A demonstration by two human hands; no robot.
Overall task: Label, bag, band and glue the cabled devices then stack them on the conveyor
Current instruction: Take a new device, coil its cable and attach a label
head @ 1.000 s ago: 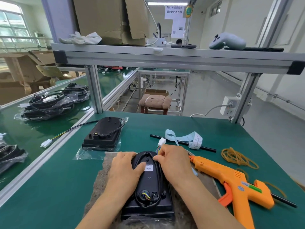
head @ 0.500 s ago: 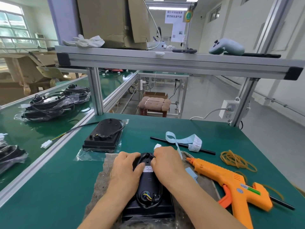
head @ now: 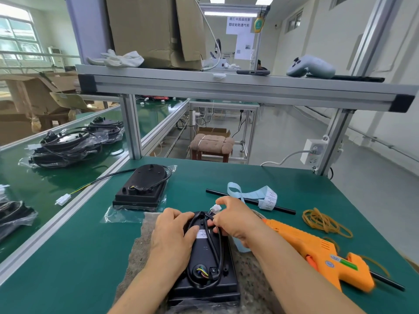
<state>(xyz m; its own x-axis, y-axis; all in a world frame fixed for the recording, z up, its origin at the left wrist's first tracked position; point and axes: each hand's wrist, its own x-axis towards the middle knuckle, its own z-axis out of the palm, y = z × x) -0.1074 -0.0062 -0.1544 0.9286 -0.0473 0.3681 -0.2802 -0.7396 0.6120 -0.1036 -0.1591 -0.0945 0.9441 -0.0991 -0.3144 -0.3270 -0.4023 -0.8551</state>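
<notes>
Head view: the black cabled device (head: 207, 257) lies near centre on grey felt (head: 133, 264). Since a second ago the right hand (head: 235, 219) has lifted, pinching its white connector (head: 215, 208); the left hand (head: 172, 236) presses the body. Cable coiling looks nearly ready for banding.

A black cabled device (head: 210, 257) lies flat, back side up, on a grey pad at the near edge of the worktop; a white label (head: 202, 234) is stuck on its back and its black cable (head: 216, 252) is looped over it. A second black device (head: 141, 189) rests on a clear bag (head: 118, 217) further back. Bagged devices (head: 65, 148) are stacked on the green conveyor (head: 27, 196).
</notes>
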